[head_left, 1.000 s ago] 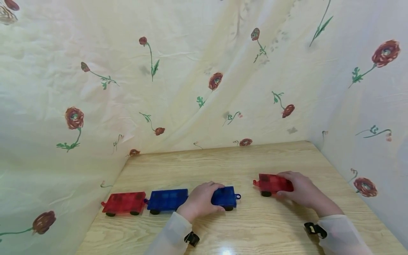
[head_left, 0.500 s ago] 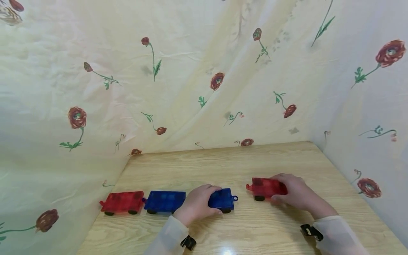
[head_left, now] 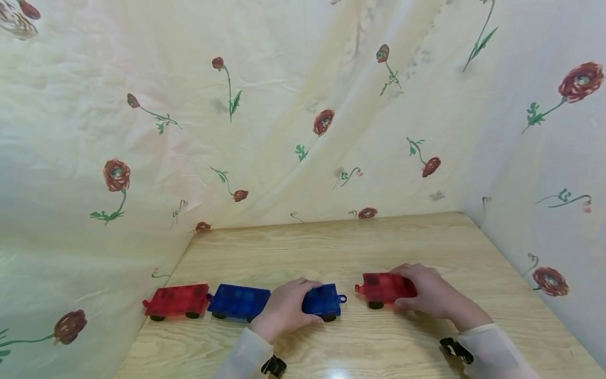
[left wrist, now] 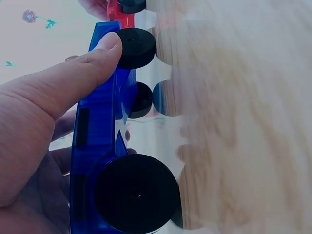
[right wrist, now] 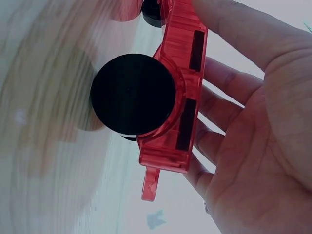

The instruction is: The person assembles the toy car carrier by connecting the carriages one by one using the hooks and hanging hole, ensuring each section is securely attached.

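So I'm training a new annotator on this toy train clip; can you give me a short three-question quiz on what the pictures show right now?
1. True or false: the red car in the right hand is already coupled to the blue car under the left hand.
2. How many cars stand in the row that the left hand rests on, counting the far red car and the middle blue car?
A. two
B. three
C. four
3. Fill in: all the cars stand on a ____ table.

Key: 1 false, a gap of bare table shows between them; 2 B; 3 wooden.
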The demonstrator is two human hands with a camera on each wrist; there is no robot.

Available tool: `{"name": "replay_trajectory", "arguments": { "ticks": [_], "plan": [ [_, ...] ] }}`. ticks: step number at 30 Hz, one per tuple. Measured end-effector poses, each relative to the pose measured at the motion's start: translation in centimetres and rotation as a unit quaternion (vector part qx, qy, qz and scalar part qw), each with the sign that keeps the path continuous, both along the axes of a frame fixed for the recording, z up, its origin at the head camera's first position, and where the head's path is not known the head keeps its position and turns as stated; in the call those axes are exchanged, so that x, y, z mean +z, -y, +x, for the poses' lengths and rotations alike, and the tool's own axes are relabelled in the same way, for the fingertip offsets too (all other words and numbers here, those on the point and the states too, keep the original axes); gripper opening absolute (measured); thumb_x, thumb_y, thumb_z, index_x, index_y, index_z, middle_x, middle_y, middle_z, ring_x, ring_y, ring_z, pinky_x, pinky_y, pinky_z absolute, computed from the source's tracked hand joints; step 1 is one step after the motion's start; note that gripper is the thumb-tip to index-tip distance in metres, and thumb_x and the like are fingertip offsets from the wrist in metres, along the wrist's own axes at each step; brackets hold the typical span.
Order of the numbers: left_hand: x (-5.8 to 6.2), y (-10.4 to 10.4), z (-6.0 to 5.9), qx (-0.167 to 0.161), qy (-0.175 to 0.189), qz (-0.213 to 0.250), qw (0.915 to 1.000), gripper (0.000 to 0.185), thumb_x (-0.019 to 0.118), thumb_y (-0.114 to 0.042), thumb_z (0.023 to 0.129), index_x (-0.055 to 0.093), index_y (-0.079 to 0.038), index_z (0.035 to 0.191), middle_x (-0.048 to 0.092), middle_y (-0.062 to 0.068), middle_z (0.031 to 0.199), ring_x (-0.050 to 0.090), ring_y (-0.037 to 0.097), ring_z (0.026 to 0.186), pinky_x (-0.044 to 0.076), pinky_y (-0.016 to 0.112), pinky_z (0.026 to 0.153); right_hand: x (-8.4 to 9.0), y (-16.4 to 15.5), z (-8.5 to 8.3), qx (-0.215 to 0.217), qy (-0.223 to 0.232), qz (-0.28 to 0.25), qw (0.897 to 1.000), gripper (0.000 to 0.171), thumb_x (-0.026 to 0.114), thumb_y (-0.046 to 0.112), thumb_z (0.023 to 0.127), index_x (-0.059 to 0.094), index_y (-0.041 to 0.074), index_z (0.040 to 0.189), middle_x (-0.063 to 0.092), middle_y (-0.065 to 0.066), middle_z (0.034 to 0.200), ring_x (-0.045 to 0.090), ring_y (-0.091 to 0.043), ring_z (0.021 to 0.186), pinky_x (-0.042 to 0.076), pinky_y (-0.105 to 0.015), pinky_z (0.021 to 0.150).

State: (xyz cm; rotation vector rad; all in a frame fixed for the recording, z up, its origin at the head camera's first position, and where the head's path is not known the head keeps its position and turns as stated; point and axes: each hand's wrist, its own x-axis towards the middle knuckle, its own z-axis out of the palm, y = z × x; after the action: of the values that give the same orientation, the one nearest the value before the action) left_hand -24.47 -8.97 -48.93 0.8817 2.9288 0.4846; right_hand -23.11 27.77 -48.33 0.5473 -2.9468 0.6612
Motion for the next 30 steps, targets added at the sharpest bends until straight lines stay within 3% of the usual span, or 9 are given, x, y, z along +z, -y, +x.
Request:
{"name": "replay_trajectory", "arguments": {
  "ticks": [5, 13, 30],
  "plan": [
    [0.0, 0.1, 0.2, -0.001, -0.007, -0.001, 1.0, 0.083, 0.071, -0.07, 0.068, 0.048, -0.037, 0.141, 0.049, -0.011, 0.139, 0.046, 0.019, 0.129, 0.043, 0.045, 0.1, 0.2, 0.8, 0.2, 0.007, -0.001, 0.005, 1.0, 0.063, 0.086, 0.043, 0.069, 0.064, 0.02, 0.123, 0.062, 0.003, 0.118, 0.055, -0.019, 0.103, 0.039, -0.049, 0.088],
    [0.2, 0.1, 0.5, 0.003, -0.009, 0.006, 0.9999, 0.083, 0.07, -0.071, 0.068, 0.048, -0.037, 0.14, 0.049, -0.012, 0.139, 0.045, 0.02, 0.13, 0.042, 0.046, 0.101, 0.5, 1.7, 0.6, 0.012, 0.014, 0.003, 1.0, 0.063, 0.087, 0.043, 0.067, 0.064, 0.024, 0.123, 0.061, 0.005, 0.118, 0.054, -0.017, 0.102, 0.038, -0.047, 0.088],
    [-0.2, 0.2, 0.4, 0.0, -0.012, 0.024, 0.9996, 0.084, 0.067, -0.073, 0.069, 0.044, -0.039, 0.142, 0.051, -0.016, 0.132, 0.052, 0.014, 0.12, 0.047, 0.043, 0.094, 0.4, 2.2, 0.8, 0.018, -0.004, 0.02, 1.0, 0.067, 0.087, 0.048, 0.064, 0.064, 0.023, 0.122, 0.06, 0.002, 0.122, 0.052, -0.022, 0.112, 0.037, -0.05, 0.09]
  ]
}}
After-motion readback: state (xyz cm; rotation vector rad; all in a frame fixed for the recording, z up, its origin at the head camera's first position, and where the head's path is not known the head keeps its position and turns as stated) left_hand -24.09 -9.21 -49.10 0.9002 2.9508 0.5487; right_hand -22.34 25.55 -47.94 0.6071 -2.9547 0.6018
